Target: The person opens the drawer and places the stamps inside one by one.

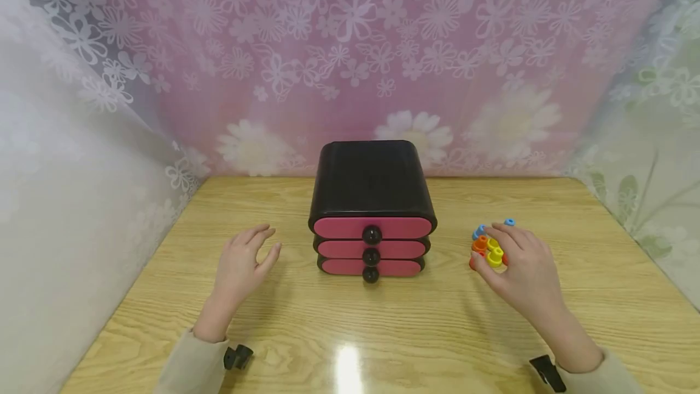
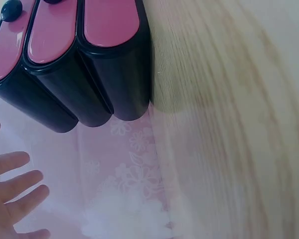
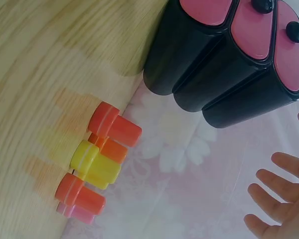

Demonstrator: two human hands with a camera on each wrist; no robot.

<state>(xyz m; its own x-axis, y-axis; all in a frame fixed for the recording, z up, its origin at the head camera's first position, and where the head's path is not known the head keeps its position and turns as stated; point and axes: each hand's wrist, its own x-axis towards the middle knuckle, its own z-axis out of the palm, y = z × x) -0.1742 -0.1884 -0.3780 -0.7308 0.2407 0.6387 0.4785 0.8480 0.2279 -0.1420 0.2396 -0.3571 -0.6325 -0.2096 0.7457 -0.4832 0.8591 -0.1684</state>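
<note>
A black drawer box (image 1: 372, 181) with three pink drawer fronts (image 1: 339, 228) and round black knobs (image 1: 372, 235) stands mid-table, its drawers closed. To its left my left hand (image 1: 243, 266) hovers over the table with spread fingers, holding nothing. My right hand (image 1: 527, 266) is above a cluster of small stepped plastic pegs on the right and hides part of them. Among them are a yellow peg (image 1: 494, 257), an orange peg (image 1: 479, 244) and a blue peg (image 1: 479, 231). In the right wrist view the fingers (image 3: 276, 199) are apart from the red peg (image 3: 114, 124).
The wooden table (image 1: 339, 321) reaches back to a pink flowered curtain (image 1: 350, 78). Pale cloth hangs along the left side (image 1: 82, 199) and the right side (image 1: 645, 169). Black straps sit at both wrists.
</note>
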